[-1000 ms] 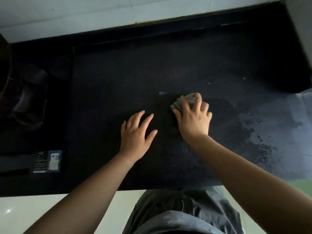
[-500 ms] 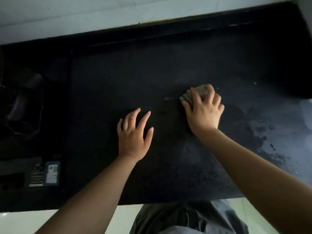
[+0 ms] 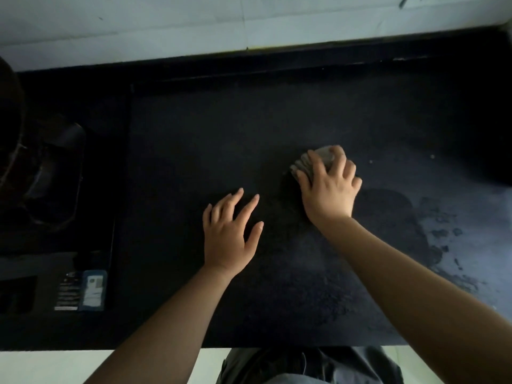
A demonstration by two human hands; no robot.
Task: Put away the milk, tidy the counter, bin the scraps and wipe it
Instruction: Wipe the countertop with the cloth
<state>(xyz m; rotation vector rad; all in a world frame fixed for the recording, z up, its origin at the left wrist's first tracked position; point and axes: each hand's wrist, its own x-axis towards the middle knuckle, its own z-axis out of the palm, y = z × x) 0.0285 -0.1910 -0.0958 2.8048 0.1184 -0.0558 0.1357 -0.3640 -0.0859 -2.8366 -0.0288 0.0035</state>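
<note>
While one bunched grey cloth is gripped under the curled, spread fingers of the right hand, it is pressed onto the black counter, left of one wet patch, with two pale specks seen lying just beyond. Two hands are counted: the left hand is laid flat nearby, fingers straight, nothing held. Against half a second ago, the cloth has been drawn slightly back towards the left hand, which has stayed put.

The right hand presses a grey cloth onto the dark desk. The left hand rests flat beside it, fingers spread.
</note>
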